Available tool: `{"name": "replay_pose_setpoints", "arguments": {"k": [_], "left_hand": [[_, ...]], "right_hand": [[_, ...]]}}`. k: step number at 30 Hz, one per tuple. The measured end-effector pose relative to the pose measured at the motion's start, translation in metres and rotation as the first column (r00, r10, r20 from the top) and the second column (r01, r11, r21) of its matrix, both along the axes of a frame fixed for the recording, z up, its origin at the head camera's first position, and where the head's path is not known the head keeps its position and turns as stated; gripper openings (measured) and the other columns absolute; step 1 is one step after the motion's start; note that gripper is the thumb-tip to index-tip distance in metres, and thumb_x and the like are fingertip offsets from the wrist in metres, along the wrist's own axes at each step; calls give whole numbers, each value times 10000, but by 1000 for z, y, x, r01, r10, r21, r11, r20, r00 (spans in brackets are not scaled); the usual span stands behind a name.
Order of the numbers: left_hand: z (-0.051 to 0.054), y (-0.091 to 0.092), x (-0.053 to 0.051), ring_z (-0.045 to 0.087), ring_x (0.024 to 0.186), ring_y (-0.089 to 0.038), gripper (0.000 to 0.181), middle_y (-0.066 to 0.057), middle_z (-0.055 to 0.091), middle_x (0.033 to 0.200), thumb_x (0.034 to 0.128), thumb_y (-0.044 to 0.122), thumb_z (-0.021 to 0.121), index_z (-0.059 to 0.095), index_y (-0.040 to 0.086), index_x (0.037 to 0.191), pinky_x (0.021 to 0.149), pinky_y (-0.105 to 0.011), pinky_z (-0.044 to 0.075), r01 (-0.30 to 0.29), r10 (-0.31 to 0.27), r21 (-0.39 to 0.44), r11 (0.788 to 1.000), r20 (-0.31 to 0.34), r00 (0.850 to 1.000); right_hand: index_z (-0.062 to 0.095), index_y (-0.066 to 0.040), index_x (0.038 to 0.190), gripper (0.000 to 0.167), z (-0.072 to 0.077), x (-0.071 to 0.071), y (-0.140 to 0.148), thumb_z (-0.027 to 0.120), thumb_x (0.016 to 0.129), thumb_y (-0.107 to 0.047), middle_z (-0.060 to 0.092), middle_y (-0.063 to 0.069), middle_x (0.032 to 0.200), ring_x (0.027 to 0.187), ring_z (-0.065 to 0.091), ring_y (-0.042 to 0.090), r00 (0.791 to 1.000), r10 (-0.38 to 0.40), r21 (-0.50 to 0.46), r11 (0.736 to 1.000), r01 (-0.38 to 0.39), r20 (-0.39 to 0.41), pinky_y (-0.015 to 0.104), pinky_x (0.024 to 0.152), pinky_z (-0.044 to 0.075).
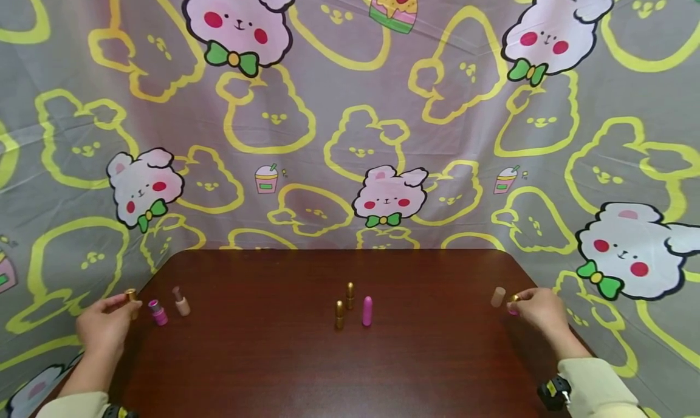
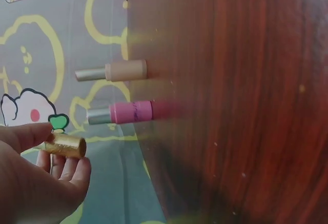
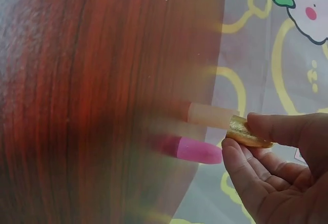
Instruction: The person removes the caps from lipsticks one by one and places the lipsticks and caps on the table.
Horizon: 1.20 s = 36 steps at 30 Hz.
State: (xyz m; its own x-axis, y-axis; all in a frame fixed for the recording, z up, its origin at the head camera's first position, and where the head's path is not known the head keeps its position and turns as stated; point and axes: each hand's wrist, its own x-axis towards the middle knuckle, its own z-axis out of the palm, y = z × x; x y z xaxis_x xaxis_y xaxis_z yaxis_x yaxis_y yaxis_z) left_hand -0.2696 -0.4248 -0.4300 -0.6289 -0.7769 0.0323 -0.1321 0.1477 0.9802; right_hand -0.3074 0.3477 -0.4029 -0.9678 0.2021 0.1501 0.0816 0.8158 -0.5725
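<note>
At the table's left edge my left hand [image 1: 106,324] pinches a gold lipstick base [image 2: 67,145] between thumb and fingers, raised off the table. To its right stand an uncapped pink lipstick [image 2: 132,112] and an uncapped beige lipstick [image 2: 126,70], both upright with silvery tubes showing. Over at the right edge, my right hand [image 1: 544,313] pinches a gold lipstick cap [image 3: 243,131] by thumb and fingertips. A pink cap [image 3: 200,150] and a beige cap [image 3: 209,115] stand beside that hand. The head view shows the pink cap mostly hidden behind the fingers.
Near the table's middle stand two closed gold lipsticks, a front one [image 1: 339,315] and a back one [image 1: 350,296], with a closed pink lipstick [image 1: 367,311] to their right. A patterned cloth [image 1: 328,90] hangs behind and beside the dark wooden table [image 1: 437,357].
</note>
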Motion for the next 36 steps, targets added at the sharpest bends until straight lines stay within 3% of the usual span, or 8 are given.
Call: {"name": "replay_pose_setpoints", "arguments": {"k": [5,7,17,21,26,29,32,36], "left_hand": [[-35,-36,-16,537,557,6,205,180,543,634,774,163,801,646,94,889,401,-298,467,35,-28,-73,997,92,995],[-45,-46,-21,538,576,-20,286,150,558,657,777,178,796,648,30,973,431,-269,471,50,-33,-131,990,134,990],[-71,-65,-31,546,575,-119,523,-190,646,914,797,237,767,596,-66,1187,455,-343,481,94,-45,-225,970,214,976],[-57,-51,-21,540,578,-152,452,-140,636,824,786,196,766,618,-83,1110,437,-328,458,107,-57,-214,971,228,972],[-14,-10,8,514,553,-171,346,-68,605,706,754,91,744,617,-140,978,454,-348,443,129,-81,-195,972,234,969],[1,4,18,495,557,-157,368,-106,607,716,757,62,733,594,-183,994,476,-345,435,143,-92,-206,968,237,967],[0,3,18,501,592,-188,414,-163,617,768,759,63,739,580,-195,1042,482,-332,418,159,-106,-204,966,246,963],[-18,-15,8,525,613,-207,405,-106,622,755,756,96,761,612,-150,1041,448,-325,430,158,-106,-179,971,268,957]], "right_hand": [[665,118,847,265,-4,-2,2,757,787,-123,645,143,738,670,543,272,1000,17,22,1000,-17,0,345,527,419],[661,127,849,264,-5,-2,2,763,784,-108,643,153,744,667,543,271,1000,23,21,1000,-23,-1,346,525,425],[670,63,762,183,-14,-6,-2,772,763,-90,601,54,660,627,515,238,999,24,14,1000,-25,43,330,513,406],[678,33,720,159,-19,-9,-1,773,740,-93,590,21,627,605,516,229,999,37,40,998,-38,31,328,502,402],[680,10,705,157,-21,-12,-4,779,742,-107,589,29,636,618,513,234,998,37,54,998,-40,49,332,513,398],[679,16,712,170,-21,-13,-6,792,735,-109,601,45,653,629,521,238,998,36,61,997,-39,54,335,522,407],[676,12,694,167,-22,-13,-7,794,726,-102,594,35,635,617,516,232,998,43,72,996,-46,51,332,516,404],[668,-2,660,165,-22,-13,-8,790,721,-94,576,8,597,595,506,219,998,51,80,995,-54,44,326,505,395]]}}
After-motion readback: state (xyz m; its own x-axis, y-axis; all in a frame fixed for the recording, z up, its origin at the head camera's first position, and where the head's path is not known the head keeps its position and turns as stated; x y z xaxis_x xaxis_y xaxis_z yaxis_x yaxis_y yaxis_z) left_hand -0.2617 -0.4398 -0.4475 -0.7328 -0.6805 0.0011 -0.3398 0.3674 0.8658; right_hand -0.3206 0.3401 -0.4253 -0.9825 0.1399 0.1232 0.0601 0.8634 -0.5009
